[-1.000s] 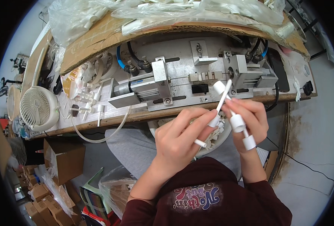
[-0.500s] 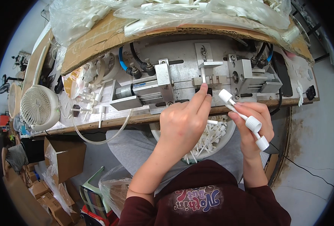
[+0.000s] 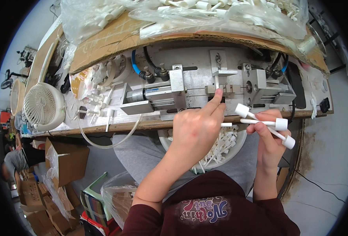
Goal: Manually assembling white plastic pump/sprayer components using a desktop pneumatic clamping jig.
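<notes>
My left hand reaches to the metal jig, its index fingertip on a white plastic stem standing in the small clamp block. From beneath that hand's curled fingers pokes the end of another white stem; its thumb is hidden. My right hand, just right of the jig, pinches white plastic stems with ribbed caps between thumb and fingers. Three caps show there, and the stems cross each other. Below both hands, a white tub on my lap holds many similar parts.
Metal cylinder units with blue and black hoses flank the clamp. Cardboard and bagged white parts lie behind. A white fan, loose parts and a clear tube stand left; a dark phone lies right. A person is far left.
The capped stems in my right hand have turned, one now lying nearly level. My left index finger stays on the clamped stem. The whole view has shifted slightly.
</notes>
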A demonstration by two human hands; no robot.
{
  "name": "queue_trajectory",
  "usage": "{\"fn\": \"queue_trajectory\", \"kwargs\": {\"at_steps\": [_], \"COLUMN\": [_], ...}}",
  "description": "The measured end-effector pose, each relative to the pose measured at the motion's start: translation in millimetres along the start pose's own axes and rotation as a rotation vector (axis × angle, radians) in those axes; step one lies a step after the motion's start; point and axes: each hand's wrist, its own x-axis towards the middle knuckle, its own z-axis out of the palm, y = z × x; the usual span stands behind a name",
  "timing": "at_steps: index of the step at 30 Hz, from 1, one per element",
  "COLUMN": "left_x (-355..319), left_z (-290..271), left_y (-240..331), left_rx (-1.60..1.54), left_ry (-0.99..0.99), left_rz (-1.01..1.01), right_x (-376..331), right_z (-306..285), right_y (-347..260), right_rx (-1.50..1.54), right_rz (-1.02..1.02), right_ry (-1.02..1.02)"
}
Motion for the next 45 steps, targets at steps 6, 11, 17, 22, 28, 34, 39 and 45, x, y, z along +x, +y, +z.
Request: {"fn": "queue_trajectory", "kwargs": {"at_steps": [6,11,17,22,28,34,39,45], "left_x": [-2.2,-15.8,-25.7,-27.4,-20.7,-6.5,-4.5,-2.9], "left_z": [-10.8,-31.0,-43.9,-36.5,10.8,8.5,8.0,0.0], "left_y": [4.9,10.3,5.8,11.1,-1.0,8.7,3.7,1.5], "left_rx": [-0.273,-0.834,-0.913,-0.484,-0.057,0.092,0.120,0.096], "left_ry": [0.007,-0.135,-0.114,0.082,0.189,0.100,0.047,-0.001], "left_rz": [-0.097,-0.072,-0.081,-0.119,0.020,-0.001,0.015,0.025], "right_x": [1.2,-0.4,3.2,4.7,-2.4,-6.4,1.5,7.0], "right_z": [-7.6,-5.3,-7.3,-1.2,0.8,2.6,9.5,17.3], "right_y": [-2.3,-7.6,-5.6,-3.0,-0.3,-1.7,0.4,-2.0], "right_rx": [0.254,0.455,0.493,0.222,0.076,-0.013,-0.755,-0.929], "right_rz": [0.250,0.473,0.432,0.228,0.110,0.057,-0.608,-0.817], "right_ry": [-0.068,-0.207,-0.149,0.124,0.070,0.010,-0.015,0.001]}}
